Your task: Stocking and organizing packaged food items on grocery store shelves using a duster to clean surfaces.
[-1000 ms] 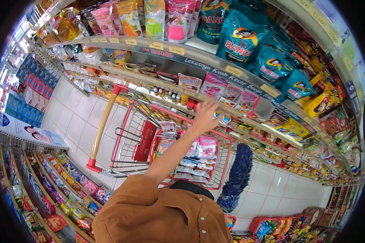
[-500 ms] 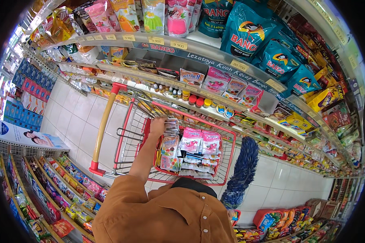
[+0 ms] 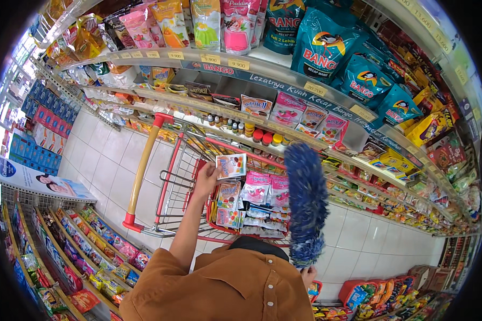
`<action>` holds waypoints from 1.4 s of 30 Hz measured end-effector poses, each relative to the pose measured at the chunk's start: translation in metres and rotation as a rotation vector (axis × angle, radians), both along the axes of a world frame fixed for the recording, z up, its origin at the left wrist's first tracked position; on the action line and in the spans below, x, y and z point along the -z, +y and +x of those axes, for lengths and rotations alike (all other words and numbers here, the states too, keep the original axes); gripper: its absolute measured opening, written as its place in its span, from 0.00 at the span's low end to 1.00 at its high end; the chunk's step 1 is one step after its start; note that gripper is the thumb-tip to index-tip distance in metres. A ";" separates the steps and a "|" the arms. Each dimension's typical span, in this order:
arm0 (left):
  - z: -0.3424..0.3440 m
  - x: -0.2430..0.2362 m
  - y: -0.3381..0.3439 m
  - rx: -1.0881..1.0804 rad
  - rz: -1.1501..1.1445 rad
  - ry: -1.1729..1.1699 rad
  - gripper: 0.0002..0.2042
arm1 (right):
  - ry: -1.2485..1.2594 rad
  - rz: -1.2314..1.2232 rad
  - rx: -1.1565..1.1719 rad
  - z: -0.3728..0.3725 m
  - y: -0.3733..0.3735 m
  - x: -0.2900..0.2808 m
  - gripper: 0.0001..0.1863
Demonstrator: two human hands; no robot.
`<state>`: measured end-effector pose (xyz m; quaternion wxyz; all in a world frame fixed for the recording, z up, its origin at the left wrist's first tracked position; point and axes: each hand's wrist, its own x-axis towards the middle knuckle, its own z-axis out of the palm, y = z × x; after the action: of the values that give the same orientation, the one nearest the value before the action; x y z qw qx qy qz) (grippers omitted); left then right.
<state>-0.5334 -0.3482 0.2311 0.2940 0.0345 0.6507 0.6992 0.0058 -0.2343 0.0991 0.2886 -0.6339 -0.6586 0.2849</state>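
Observation:
My left hand [image 3: 207, 181] grips the edge of a small white sachet [image 3: 231, 165] with an orange-brown print, raised over the shopping cart [image 3: 156, 169]. Below it, inside the cart, lie brown-and-white fruit-picture sachets [image 3: 230, 196], pink-and-white sachets [image 3: 256, 187] and a stack of packets [image 3: 262, 224] seen edge-on. A fluffy blue duster [image 3: 307, 203] stands up at the cart's right side, covering part of the cart and the shelf edge. At its lower end my right hand [image 3: 308, 275] is closed around it, mostly hidden beside my brown shirt.
Ahead runs a long shelf with pudding pouches [image 3: 206, 24], teal pouches [image 3: 321, 45] and a lower row of sachets [image 3: 256, 106]. Small jars [image 3: 258, 136] stand beneath. Snack shelves [image 3: 85, 257] curve along the near left. Red baskets of packets [image 3: 353, 293] sit at the near right on the tiled floor.
My left hand has lifted the white sachet from the packets in the cart and tilted its face into view. The duster has swung upward and left, and my right hand has come into view.

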 end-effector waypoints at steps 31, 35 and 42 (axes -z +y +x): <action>0.026 -0.031 0.074 -0.266 0.696 -0.356 0.16 | -0.098 -0.275 -0.291 -0.106 0.043 -0.140 0.17; 0.028 -0.025 0.088 -0.243 0.606 -0.253 0.17 | -0.005 -0.263 -0.362 -0.091 0.044 -0.127 0.17; 0.035 -0.024 0.111 -0.191 0.366 -0.104 0.14 | 0.090 -0.348 -0.409 -0.098 0.040 -0.147 0.13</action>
<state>-0.4980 -0.2372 0.2550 0.2485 -0.0105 0.4971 0.8313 -0.0919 -0.1944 0.2458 0.1406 -0.5145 -0.7006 0.4740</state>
